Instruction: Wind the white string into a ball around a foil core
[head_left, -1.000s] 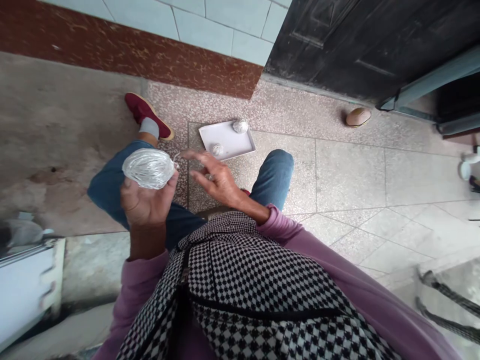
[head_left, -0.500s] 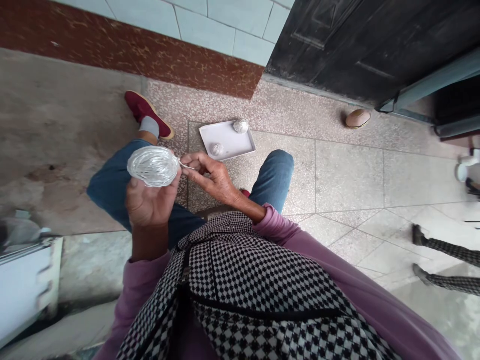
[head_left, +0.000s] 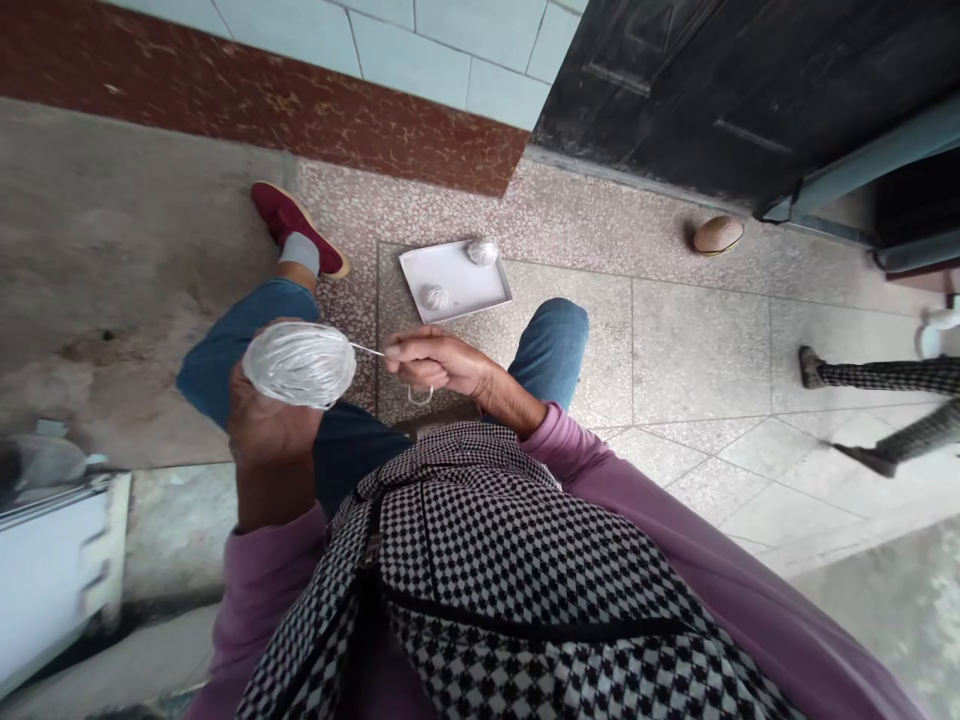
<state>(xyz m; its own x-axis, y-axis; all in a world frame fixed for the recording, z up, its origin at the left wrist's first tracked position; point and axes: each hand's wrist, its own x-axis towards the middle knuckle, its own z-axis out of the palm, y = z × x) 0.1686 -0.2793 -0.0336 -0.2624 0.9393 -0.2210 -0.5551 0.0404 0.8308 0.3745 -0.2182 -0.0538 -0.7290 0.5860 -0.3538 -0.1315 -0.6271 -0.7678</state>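
Right fingers [head_left: 411, 348] have pulled away, pinching the strand [head_left: 367, 349]; left fingers [head_left: 242, 398] cup the ball [head_left: 300, 363].

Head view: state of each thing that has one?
Left hand: cupped under large ball
Large ball: wound, one strand out
Right hand: closed on strand
Strand: straight between hands, looped below right
Tray: on floor, open
Two small balls: wound, in tray
Dark door: cannot tell if shut

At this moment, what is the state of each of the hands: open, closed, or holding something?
Left hand: holding the large white ball.
Right hand: closed, holding the white strand that runs to this ball.
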